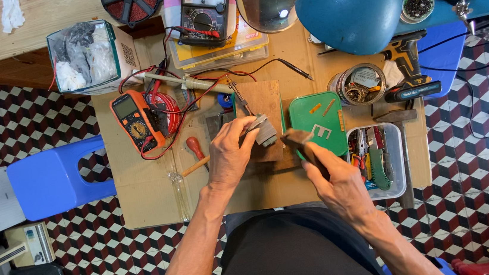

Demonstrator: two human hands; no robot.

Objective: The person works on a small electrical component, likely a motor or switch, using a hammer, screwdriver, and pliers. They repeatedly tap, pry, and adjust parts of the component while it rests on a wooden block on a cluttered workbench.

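Checkered floor tiles in red, black and white surround a low counter (142, 189) covered in brown cardboard and crowded with tools. At its middle, the left hand (229, 154) has its grip clamped on a small grey metal block (265, 131), which sticks out past the fingertips toward the upper right and rests over a wooden board (265, 102). Just to the right of that grip, the right hand (339, 185) has its grip wrapped tight around a dark brush (300, 141); the brush head juts up and left from the fist, close to the block, though whether the two touch cannot be told. Left of the left hand's grip lie a red-handled screwdriver (195, 148) and, farther off, an orange meter (134, 123) tangled in red leads. Right of the right hand's grip, a green lid (321, 125) lies flat, with a clear tray of hand tools (378, 160) beyond it and a hammer (403, 158) along its far side. Above both grips sit a round tin of parts (361, 84) and a blue lamp (351, 4).
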